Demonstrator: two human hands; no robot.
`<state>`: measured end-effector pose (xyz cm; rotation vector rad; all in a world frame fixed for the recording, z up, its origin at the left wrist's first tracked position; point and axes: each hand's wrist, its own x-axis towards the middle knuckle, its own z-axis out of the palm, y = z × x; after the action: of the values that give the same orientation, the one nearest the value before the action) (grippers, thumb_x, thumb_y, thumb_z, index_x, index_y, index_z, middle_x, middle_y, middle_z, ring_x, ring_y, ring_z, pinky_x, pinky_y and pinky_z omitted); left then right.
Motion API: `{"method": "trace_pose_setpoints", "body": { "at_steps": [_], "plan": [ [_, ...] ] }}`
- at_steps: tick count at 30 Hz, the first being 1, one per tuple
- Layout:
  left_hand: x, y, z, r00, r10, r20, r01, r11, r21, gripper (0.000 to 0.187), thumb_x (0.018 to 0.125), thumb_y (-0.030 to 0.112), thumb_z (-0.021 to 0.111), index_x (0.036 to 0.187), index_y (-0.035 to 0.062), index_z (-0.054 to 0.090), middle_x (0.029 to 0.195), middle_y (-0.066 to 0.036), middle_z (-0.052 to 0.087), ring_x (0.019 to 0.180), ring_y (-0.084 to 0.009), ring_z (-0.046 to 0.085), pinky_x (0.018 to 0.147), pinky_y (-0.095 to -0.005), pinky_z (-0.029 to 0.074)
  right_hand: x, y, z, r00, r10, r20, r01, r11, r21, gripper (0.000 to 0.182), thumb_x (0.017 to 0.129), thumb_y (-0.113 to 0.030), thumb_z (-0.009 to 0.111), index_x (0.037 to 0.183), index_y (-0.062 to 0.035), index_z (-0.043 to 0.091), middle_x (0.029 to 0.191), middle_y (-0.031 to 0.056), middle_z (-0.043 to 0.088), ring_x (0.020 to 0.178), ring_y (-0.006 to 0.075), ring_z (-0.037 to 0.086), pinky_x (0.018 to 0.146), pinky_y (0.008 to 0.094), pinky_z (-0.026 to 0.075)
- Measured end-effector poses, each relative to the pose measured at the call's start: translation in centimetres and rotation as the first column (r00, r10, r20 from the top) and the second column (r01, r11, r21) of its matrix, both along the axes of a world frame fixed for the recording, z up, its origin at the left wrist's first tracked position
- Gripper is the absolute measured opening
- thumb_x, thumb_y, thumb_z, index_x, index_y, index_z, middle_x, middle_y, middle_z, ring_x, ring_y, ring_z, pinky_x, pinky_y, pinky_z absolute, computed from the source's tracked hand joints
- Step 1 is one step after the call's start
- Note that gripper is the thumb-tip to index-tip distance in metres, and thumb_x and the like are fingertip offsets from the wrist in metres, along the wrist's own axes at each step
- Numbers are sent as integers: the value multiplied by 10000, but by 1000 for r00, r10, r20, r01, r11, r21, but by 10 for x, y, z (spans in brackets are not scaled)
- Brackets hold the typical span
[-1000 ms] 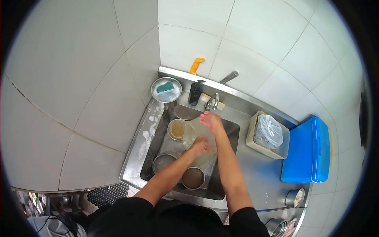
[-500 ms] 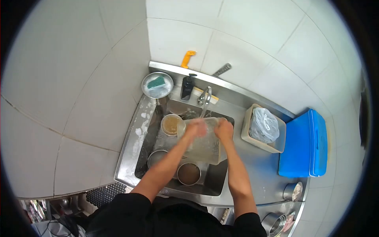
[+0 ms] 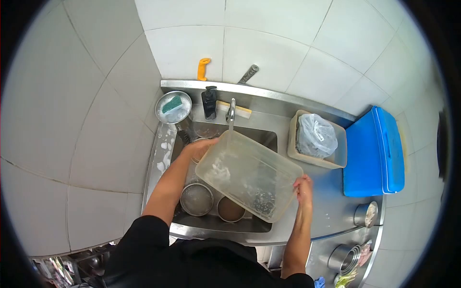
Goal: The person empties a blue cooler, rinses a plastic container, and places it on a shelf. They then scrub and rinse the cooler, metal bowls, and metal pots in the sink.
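I hold a large clear plastic tub (image 3: 249, 175) over the steel sink (image 3: 173, 223), its open side facing up toward me. My left hand (image 3: 199, 148) grips its far left corner and my right hand (image 3: 303, 188) grips its right end. The tap (image 3: 231, 113) stands just behind the tub's far edge. Soap suds cling inside the tub. Below it in the basin sit two round metal bowls (image 3: 196, 199), one holding brownish water (image 3: 230, 209).
A metal dish with a green sponge (image 3: 173, 106) sits at the sink's back left, a black soap pump (image 3: 209, 102) beside it. On the right counter are a beige bin with a plastic bag (image 3: 316, 139), a blue cooler box (image 3: 374, 152) and stacked metal bowls (image 3: 345, 258).
The tub was upright under the tap with both hands close together on it; now it is turned open side up, lifted nearer me, and my hands have spread to its two ends.
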<state>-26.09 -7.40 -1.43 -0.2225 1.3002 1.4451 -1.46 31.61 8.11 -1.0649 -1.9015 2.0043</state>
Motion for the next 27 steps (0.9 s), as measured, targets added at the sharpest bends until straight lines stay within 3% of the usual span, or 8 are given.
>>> {"method": "trace_pose_setpoints", "body": {
  "at_steps": [6,8,10,14,19,22,25,27],
  "plan": [
    [39,-62,11,981,57,186,-144,854,500,770,764,397,644,1401,90,337,1284,-182,508,1107,-302,554,934,-457,439,-46,-21,-87,996,87,-17,-88,994,-64,134,637,19,538,749,-52,516,658,78,538,594,191,538,541,311,448],
    [41,-78,29,962,258,-90,-214,917,338,824,726,287,668,1427,82,286,1276,-176,512,1104,-271,556,938,-401,441,-78,-61,-111,978,45,203,-196,527,827,289,693,-15,572,979,9,537,897,155,579,943,283,558,815,392,460],
    [47,-64,39,882,291,-370,-217,949,230,866,704,208,666,1442,70,234,1296,-179,498,1127,-278,539,942,-379,437,-104,-117,-86,974,227,2,-91,381,920,490,744,-63,595,1208,14,455,1107,192,540,1149,343,462,959,426,397],
    [62,-14,36,562,141,-815,-275,961,-24,1005,579,106,745,1446,52,238,1310,-154,486,1154,-232,508,964,-317,407,-195,-186,-33,775,544,-321,-632,667,-395,225,802,-84,570,1007,-10,626,912,102,658,839,208,648,753,349,521],
    [48,9,23,500,28,-865,-405,891,-206,906,495,203,831,1310,107,446,1144,-137,605,1039,-239,582,912,-319,447,-225,-205,-11,856,467,222,-476,542,693,148,805,-95,556,841,-7,670,761,113,664,776,201,661,651,332,525],
    [40,19,25,548,73,-833,-464,856,-230,836,519,207,827,1270,102,476,1079,-117,628,958,-220,605,847,-317,471,-213,-190,16,408,913,10,-913,408,7,151,796,-108,561,842,-7,663,793,156,673,785,261,670,659,373,523],
    [33,21,11,654,281,-703,-407,914,-12,755,565,180,813,1248,104,502,1066,-100,627,938,-198,603,799,-309,478,-221,-205,12,848,501,171,-467,555,689,130,781,-73,582,854,-5,665,816,147,681,747,246,676,653,369,531],
    [28,23,1,581,239,-778,-396,918,-15,716,583,162,801,1236,103,514,1061,-94,630,942,-187,600,795,-305,475,-220,-199,10,685,710,162,-686,555,470,133,778,-57,578,865,-5,663,834,167,678,769,277,672,680,380,529]
  ]
}}
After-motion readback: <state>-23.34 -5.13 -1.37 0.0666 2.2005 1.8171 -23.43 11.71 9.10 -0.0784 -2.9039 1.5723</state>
